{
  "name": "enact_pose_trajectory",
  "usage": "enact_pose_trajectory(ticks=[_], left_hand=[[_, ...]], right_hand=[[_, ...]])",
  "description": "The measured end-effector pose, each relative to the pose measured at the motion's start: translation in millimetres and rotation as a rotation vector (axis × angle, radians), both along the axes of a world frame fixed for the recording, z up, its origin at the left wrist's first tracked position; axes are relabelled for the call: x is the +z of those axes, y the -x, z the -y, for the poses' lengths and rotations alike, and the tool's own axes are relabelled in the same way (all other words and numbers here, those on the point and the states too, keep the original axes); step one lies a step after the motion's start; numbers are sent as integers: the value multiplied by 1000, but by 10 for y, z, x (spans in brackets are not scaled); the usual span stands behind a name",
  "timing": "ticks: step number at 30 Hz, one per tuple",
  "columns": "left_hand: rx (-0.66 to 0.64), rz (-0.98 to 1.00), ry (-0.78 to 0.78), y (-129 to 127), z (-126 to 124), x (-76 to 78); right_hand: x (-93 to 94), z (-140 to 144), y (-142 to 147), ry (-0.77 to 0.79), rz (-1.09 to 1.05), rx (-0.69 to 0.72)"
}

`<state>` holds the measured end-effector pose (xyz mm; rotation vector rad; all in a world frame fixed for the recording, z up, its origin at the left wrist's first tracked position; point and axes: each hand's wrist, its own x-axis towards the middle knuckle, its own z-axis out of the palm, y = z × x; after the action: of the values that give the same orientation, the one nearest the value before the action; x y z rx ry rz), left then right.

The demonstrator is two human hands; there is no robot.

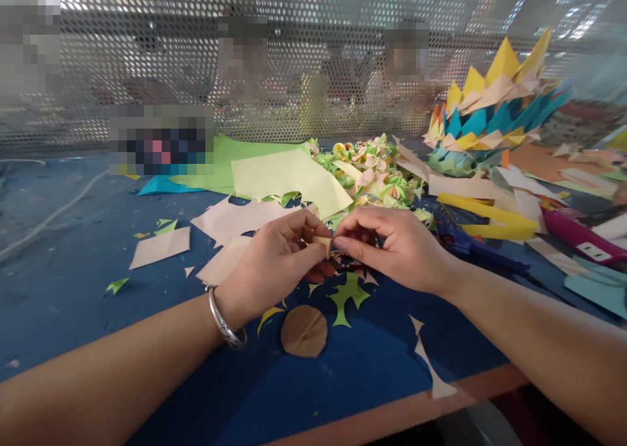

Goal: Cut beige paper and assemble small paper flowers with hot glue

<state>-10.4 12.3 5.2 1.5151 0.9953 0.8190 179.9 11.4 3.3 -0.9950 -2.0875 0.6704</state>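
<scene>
1. Pinched in the left hand [274, 260]: a small cream paper piece [322, 241], above the blue tabletop [362, 374].
2. Right hand [399, 247] at its edge; whether gripping, cannot tell.
3. Brown disc [304, 332] nearer the wearer.

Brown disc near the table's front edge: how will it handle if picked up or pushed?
Brown disc is probably light for its size: it looks thin, like card. It may bend at the creases on its face rather than stay rigid. Lying flat on the blue table, it would likely slide, not roll or tip.
</scene>
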Motion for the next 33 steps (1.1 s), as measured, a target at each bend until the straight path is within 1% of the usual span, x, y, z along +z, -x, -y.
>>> enact_pose_trajectory(ticks=[4,7,9,12,14,16,19,23,25,28,33], left_hand=[[4,32,64,-13,11,15],[-23,38,55,-11,19,26],[-14,58,56,-10,22,28],[66,135,106,-20,25,18],[121,207,135,-34,30,5],[136,249,150,-46,36,-8],[101,191,118,-43,43,-20],[56,-25,-78,-10,33,-23],[54,-59,-128,-1,23,-30],[54,20,-87,-6,10,-52],[69,134,12,-17,-13,-94]], right_hand=[[0,3,5,41,1,21],[4,6,3,39,22,21],[8,9,1,19,23,11],[14,16,1,-15,13,-8],[14,19,4,-4,1,-1],[12,18,6,4,-12,12],[5,12,6,-23,-17,6],[-2,2,-3,-32,-17,-6],[-2,0,-9,-12,-23,-14],[4,1,-18,26,-28,-30],[18,5,-30,32,-14,-53]])
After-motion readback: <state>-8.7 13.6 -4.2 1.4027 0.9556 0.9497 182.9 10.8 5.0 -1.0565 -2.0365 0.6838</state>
